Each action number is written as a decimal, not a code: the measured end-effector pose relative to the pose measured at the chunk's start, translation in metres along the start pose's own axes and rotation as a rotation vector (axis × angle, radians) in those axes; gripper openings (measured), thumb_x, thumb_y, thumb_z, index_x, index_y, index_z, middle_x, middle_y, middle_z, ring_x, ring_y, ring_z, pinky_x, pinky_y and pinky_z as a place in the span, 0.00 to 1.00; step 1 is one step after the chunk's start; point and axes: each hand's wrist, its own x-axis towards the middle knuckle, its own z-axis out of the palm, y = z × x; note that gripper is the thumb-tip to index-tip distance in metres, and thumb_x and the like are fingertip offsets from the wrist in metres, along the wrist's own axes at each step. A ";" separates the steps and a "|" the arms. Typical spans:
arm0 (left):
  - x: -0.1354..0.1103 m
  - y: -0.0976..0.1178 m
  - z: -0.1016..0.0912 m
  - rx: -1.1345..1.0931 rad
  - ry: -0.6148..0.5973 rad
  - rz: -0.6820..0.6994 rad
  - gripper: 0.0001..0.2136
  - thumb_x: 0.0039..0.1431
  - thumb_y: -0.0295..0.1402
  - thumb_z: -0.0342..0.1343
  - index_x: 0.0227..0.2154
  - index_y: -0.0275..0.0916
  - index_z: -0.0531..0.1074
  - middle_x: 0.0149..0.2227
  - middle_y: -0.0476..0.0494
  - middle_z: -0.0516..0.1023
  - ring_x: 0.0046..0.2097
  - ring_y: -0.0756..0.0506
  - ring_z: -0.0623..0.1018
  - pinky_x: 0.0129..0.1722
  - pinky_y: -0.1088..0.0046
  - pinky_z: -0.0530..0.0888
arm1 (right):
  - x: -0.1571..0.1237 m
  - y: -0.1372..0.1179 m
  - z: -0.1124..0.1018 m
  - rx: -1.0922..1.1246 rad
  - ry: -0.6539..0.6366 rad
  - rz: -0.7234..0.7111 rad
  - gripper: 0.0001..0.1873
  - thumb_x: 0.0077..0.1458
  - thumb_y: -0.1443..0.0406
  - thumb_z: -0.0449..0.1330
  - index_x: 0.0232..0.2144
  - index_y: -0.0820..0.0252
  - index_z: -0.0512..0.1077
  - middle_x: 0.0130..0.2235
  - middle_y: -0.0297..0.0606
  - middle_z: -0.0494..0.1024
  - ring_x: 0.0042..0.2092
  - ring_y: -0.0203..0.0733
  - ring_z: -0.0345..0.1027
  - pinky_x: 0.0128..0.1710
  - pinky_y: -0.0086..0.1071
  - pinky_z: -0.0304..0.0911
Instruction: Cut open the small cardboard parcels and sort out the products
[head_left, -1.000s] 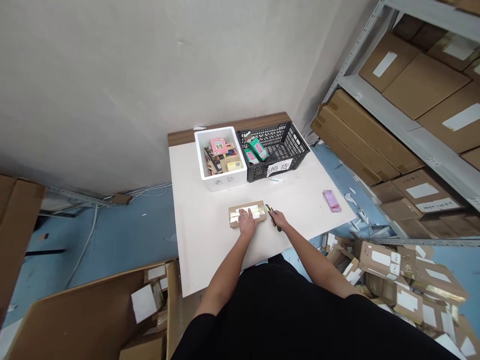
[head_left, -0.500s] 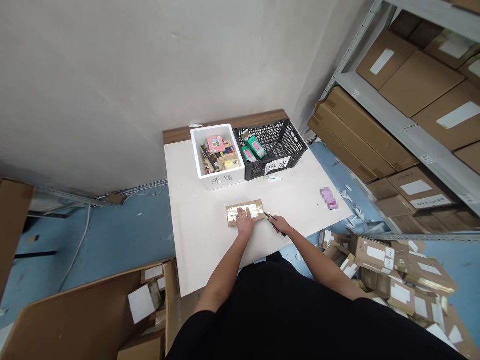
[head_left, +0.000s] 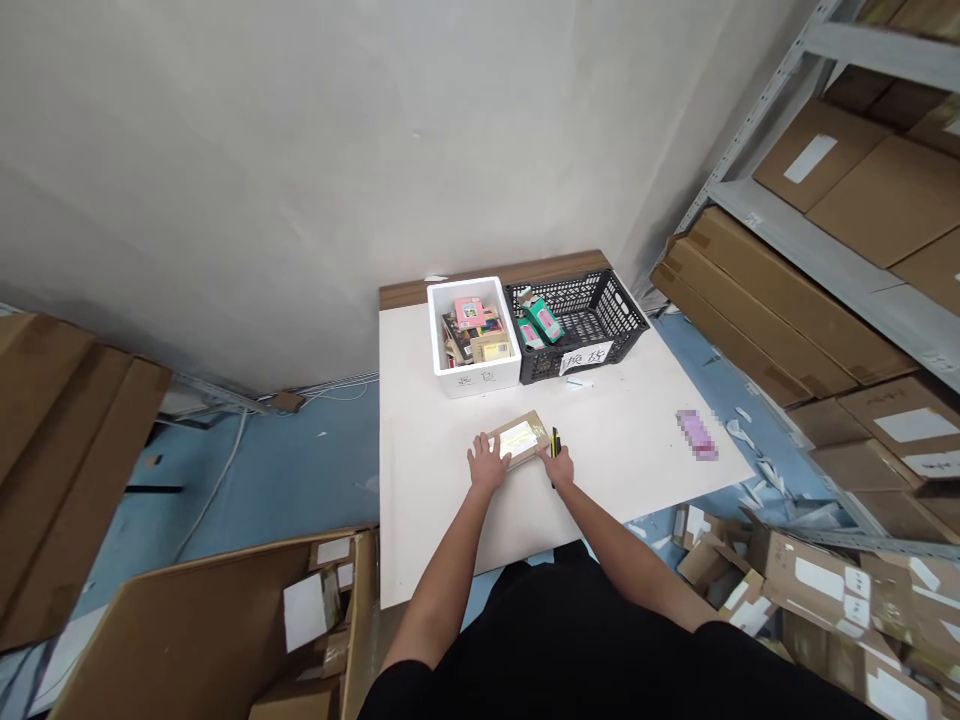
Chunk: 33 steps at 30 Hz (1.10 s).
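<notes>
A small flat cardboard box (head_left: pixel 534 424) with a white label and clear tape sits at an angle on the white table, its right end farther from me. My left hand (head_left: pixel 489 464) grips its left end, with the thumb along the near side and the fingers spread over the far corner. My right hand (head_left: pixel 557 467) is closed around a black and yellow utility knife (head_left: pixel 556 444), which points away from me. The fingers of that hand touch the box's right end. Whether the knife's blade is out is too small to tell.
Behind the box stand a white foam box (head_left: pixel 480 380) of small packets and a black plastic crate (head_left: pixel 540 367) with green boxes. A blurred purple item (head_left: pixel 697 435) lies at the right. Cartons fill the shelf (head_left: pixel 825 235); opened boxes (head_left: pixel 817 580) heap below. A large carton (head_left: pixel 202 620) stands left.
The cardboard box has been turned, showing a different labelled face and lying at a slant. My left hand moved from its top to its left end; the knife now points away. The camera view shifted.
</notes>
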 end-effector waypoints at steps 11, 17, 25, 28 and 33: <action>0.006 0.008 -0.011 0.066 -0.082 0.415 0.41 0.57 0.36 0.64 0.73 0.50 0.55 0.76 0.37 0.51 0.75 0.30 0.53 0.65 0.51 0.65 | 0.017 -0.032 -0.025 0.004 0.058 -0.057 0.33 0.64 0.41 0.56 0.57 0.60 0.64 0.50 0.52 0.81 0.51 0.54 0.77 0.45 0.37 0.70; 0.038 0.004 -0.009 0.059 -0.216 0.500 0.47 0.54 0.33 0.66 0.74 0.57 0.50 0.79 0.44 0.43 0.77 0.31 0.42 0.69 0.43 0.57 | -0.025 0.022 0.006 -0.108 -0.099 -0.020 0.34 0.62 0.39 0.55 0.54 0.58 0.65 0.50 0.50 0.80 0.52 0.52 0.78 0.44 0.37 0.71; 0.006 0.039 0.009 0.034 -0.046 0.058 0.44 0.59 0.52 0.62 0.74 0.39 0.55 0.69 0.24 0.64 0.70 0.24 0.61 0.66 0.43 0.61 | 0.049 -0.031 -0.055 -0.053 0.144 -0.012 0.34 0.59 0.46 0.65 0.56 0.61 0.64 0.53 0.54 0.79 0.54 0.55 0.77 0.48 0.38 0.71; -0.002 0.039 0.019 -0.010 0.035 0.023 0.42 0.64 0.58 0.54 0.74 0.39 0.55 0.73 0.28 0.58 0.74 0.27 0.54 0.68 0.46 0.60 | 0.062 -0.030 -0.066 0.106 0.091 -0.022 0.22 0.68 0.46 0.55 0.48 0.58 0.68 0.42 0.46 0.83 0.39 0.47 0.80 0.38 0.33 0.71; -0.003 0.032 0.033 -0.097 0.069 -0.001 0.44 0.65 0.60 0.51 0.75 0.38 0.50 0.77 0.31 0.49 0.77 0.30 0.47 0.73 0.47 0.52 | 0.048 0.010 -0.060 0.313 -0.146 -0.017 0.27 0.71 0.46 0.49 0.27 0.57 0.67 0.21 0.32 0.72 0.17 0.34 0.65 0.21 0.27 0.62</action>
